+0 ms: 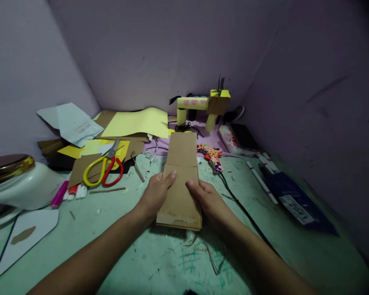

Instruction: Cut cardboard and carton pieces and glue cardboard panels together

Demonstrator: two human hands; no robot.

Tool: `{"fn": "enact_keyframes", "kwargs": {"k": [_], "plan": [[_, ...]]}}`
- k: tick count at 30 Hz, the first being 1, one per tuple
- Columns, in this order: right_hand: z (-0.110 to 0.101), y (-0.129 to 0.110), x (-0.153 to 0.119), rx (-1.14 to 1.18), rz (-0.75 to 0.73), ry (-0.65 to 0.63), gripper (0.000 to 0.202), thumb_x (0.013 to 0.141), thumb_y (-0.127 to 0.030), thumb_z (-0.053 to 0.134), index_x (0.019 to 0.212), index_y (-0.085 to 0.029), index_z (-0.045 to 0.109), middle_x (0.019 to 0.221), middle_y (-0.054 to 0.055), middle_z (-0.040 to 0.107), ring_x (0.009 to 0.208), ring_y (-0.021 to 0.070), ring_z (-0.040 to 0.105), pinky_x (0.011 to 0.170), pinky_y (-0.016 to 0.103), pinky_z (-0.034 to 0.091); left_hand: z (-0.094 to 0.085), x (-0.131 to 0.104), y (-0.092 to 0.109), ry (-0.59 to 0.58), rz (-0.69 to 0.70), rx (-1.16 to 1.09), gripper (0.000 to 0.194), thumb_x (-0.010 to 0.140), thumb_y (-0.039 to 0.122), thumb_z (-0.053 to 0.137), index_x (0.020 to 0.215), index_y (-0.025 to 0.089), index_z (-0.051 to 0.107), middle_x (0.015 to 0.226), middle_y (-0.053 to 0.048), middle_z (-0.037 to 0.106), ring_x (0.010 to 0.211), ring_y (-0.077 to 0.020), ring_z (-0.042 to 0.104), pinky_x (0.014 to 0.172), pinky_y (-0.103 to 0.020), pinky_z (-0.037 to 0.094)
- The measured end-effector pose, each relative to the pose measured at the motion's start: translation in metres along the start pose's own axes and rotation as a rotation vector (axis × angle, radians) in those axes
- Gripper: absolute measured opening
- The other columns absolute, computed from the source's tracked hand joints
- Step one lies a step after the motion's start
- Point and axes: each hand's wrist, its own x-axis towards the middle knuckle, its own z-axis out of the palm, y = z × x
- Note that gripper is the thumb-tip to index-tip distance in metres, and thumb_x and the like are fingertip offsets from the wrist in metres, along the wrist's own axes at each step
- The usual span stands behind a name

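Note:
A long, flat piece of folded brown cardboard (182, 184) is held upright or tilted just above the green tabletop, with a crease across its upper half and layers showing at its lower edge. My left hand (156, 193) grips its left edge, the thumb lying on the front face. On the right edge my right hand (209, 198) is closed the same way, its thumb also on the face. The other fingers are partly hidden behind the cardboard. Right of the cardboard lies a patterned glue gun (213, 156) with a black cord.
Scissors with yellow and red handles (112, 164) lie left on paper and cardboard scraps. A yellow sheet (138, 123) and a paper animal figure (199, 104) are at the back. White markers (261, 182) and a dark blue packet (298, 200) lie right; a white appliance (33, 188) stands left.

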Motion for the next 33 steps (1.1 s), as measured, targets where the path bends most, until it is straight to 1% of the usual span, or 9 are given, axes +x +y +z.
{"fn": "enact_keyframes", "kwargs": {"k": [5,10,14,17,22,28,33], "plan": [[-0.0003,0.0011,-0.0003,-0.023,-0.025,-0.013,0.036,0.070,-0.041,0.069,0.092,-0.013,0.066,0.075,0.008,0.073,0.066,0.0211,0.068,0.061,0.032,0.052,-0.0007,-0.0014,-0.0005,-0.022,-0.014,-0.020,0.031,0.078,0.033,0.061,0.100,0.011,0.063,0.082,-0.010,0.074,0.070,-0.0231,0.070,0.059,-0.031,0.055],[0.0003,-0.0014,-0.0019,-0.051,-0.042,-0.018,0.036,0.068,-0.043,0.069,0.089,-0.013,0.066,0.074,0.006,0.073,0.062,0.0197,0.067,0.060,0.031,0.051,-0.0008,-0.0018,0.0000,-0.024,-0.022,-0.016,0.030,0.078,0.034,0.061,0.098,0.011,0.063,0.075,-0.008,0.073,0.063,-0.0214,0.069,0.053,-0.028,0.053],[-0.0007,-0.0013,-0.0029,-0.065,-0.060,-0.056,0.040,0.065,-0.043,0.072,0.091,-0.014,0.065,0.076,0.005,0.073,0.064,0.0194,0.066,0.062,0.032,0.051,-0.0008,-0.0013,0.0008,-0.026,-0.033,-0.013,0.032,0.076,0.036,0.062,0.097,0.011,0.062,0.074,-0.008,0.073,0.060,-0.0213,0.068,0.049,-0.027,0.051],[-0.0008,0.0002,-0.0030,-0.066,-0.076,-0.065,0.041,0.065,-0.045,0.072,0.093,-0.015,0.064,0.080,0.006,0.073,0.068,0.0202,0.067,0.066,0.033,0.052,-0.0008,-0.0013,0.0017,-0.029,-0.031,-0.007,0.033,0.075,0.037,0.064,0.094,0.010,0.063,0.076,-0.009,0.073,0.062,-0.0217,0.068,0.050,-0.027,0.051],[0.0014,0.0014,-0.0031,-0.068,-0.083,-0.068,0.039,0.066,-0.043,0.072,0.093,-0.017,0.064,0.082,0.007,0.072,0.074,0.0229,0.067,0.067,0.036,0.052,-0.0005,-0.0027,0.0047,-0.035,-0.023,0.002,0.037,0.072,0.041,0.066,0.092,0.010,0.064,0.075,-0.009,0.073,0.062,-0.0225,0.068,0.053,-0.029,0.052],[0.0026,0.0006,-0.0052,-0.067,-0.083,-0.084,0.036,0.066,-0.043,0.071,0.090,-0.017,0.064,0.080,0.006,0.071,0.068,0.0211,0.066,0.069,0.036,0.052,-0.0013,-0.0038,0.0068,-0.042,-0.004,0.014,0.043,0.070,0.044,0.069,0.094,0.010,0.064,0.072,-0.008,0.072,0.061,-0.0225,0.067,0.053,-0.029,0.050],[0.0025,0.0011,-0.0077,-0.081,-0.138,-0.145,0.041,0.067,-0.044,0.070,0.098,-0.018,0.064,0.083,0.006,0.072,0.070,0.0210,0.067,0.070,0.036,0.053,-0.0044,-0.0060,0.0070,-0.090,0.036,0.005,0.046,0.067,0.047,0.072,0.094,0.010,0.065,0.076,-0.008,0.073,0.066,-0.0205,0.066,0.058,-0.028,0.051]]}}
